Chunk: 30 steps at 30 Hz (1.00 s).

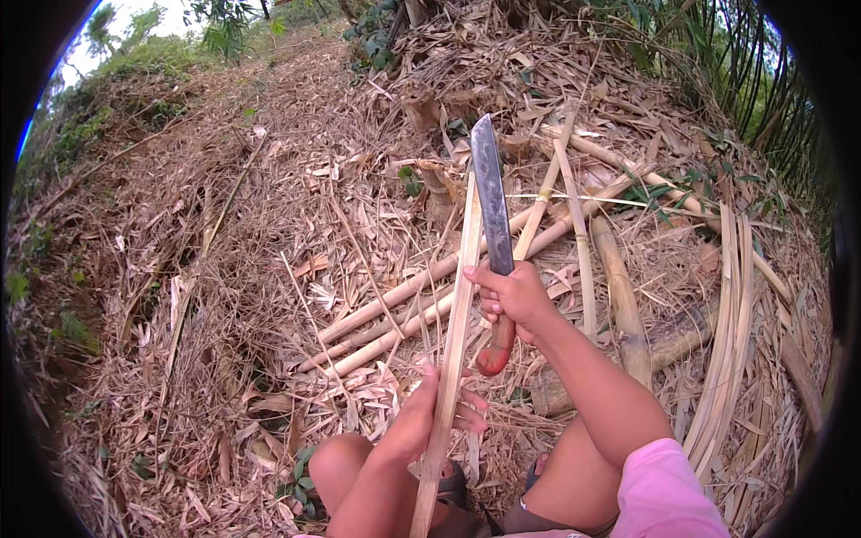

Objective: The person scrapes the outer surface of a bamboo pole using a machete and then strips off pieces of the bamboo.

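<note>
My right hand (517,300) is closed round the handle of a machete (491,179). Its broad dark blade points up and away from me, and the red-brown handle end sticks out below my fist. A long pale split bamboo strip (456,332) runs from my lap up to the left of the blade, its top end next to the blade's middle. My left hand (426,412) cradles the strip low down, thumb on the left side, with loosely bent fingers showing past its right edge. The right thumb tip lies at the strip's edge; whether it touches cannot be told.
Several bamboo poles and split lengths (395,300) lie crossed ahead of me. Thick bamboo pieces (619,287) and a bundle of long strips (731,323) lie to the right. Cut stumps (437,184) stand just beyond the blade. Dry leaves (242,314) cover the slope.
</note>
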Tool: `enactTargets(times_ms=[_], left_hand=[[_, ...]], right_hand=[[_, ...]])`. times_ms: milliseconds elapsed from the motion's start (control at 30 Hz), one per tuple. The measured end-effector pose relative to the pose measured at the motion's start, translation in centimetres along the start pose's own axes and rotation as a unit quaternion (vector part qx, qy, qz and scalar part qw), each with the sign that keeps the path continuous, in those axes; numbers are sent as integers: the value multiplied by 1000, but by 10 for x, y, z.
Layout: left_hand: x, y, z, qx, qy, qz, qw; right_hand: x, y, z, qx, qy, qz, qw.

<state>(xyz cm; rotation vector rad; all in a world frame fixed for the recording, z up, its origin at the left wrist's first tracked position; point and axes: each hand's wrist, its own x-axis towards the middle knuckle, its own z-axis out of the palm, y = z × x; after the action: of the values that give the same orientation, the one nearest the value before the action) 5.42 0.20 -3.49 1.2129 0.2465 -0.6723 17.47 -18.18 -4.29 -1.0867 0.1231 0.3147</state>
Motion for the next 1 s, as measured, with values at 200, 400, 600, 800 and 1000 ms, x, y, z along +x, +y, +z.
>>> enactTargets(times_ms=[200,400,600,800,1000], left_hand=[[0,-28,-22,128,2,-72,989],[-14,-42,-13,79,-197,-226,951],[-7,-23,11,22,-42,-156,987],[-8,4,12,-7,0,-104,995],[-15,24,3,-7,21,18,1000]], right_hand=[[7,-14,-28,76,66,-33,994],[40,-23,-85,143,143,-83,976],[38,-28,-89,156,175,-83,969],[22,-30,-46,9,162,-26,986],[-10,-9,-17,-401,64,-253,878]])
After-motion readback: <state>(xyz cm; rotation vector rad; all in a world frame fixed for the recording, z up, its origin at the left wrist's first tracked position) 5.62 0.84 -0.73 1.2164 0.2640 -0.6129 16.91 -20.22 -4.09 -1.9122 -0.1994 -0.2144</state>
